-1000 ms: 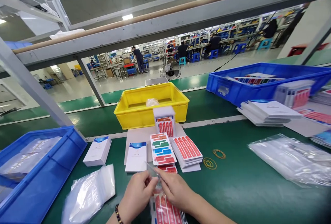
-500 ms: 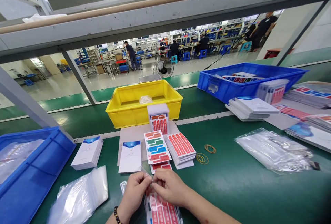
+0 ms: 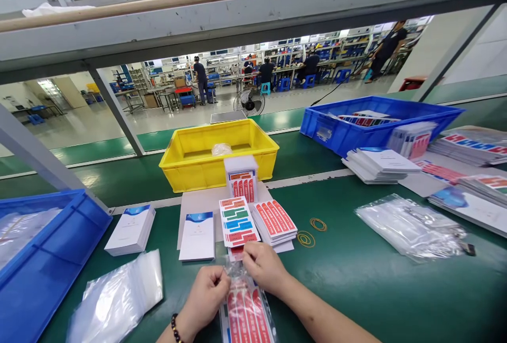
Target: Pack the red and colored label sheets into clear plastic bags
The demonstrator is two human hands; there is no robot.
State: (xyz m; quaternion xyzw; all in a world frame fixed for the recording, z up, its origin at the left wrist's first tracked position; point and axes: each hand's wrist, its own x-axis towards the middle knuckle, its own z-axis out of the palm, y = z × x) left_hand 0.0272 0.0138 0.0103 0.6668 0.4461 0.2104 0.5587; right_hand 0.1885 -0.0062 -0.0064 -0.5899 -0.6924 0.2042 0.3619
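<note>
A clear plastic bag (image 3: pixel 246 308) with red-striped sticker sheets inside lies at the front of the table. My left hand (image 3: pixel 208 293) is closed on the left side of the bag's top end, thumb against the curled fingers. My right hand (image 3: pixel 264 265), also closed, pinches the top end at the right. Just beyond it are a sheet of multicoloured stickers (image 3: pixel 238 221) and a stack of red sticker sheets (image 3: pixel 275 221). Left of those lies a white booklet with a blue top (image 3: pixel 197 237).
A yellow bin (image 3: pixel 219 145) stands ahead, with blue bins at left (image 3: pixel 47 258) and back right (image 3: pixel 336 140). Empty plastic bags (image 3: pixel 119 295) and a booklet stack (image 3: pixel 132 229) lie left. Rubber bands (image 3: pixel 306 238) and more plastic bags (image 3: pixel 412 227) lie right.
My hands have moved apart along the bag's top end, the right one going up and to the right. More of the bag shows between them. The view has shifted slightly.
</note>
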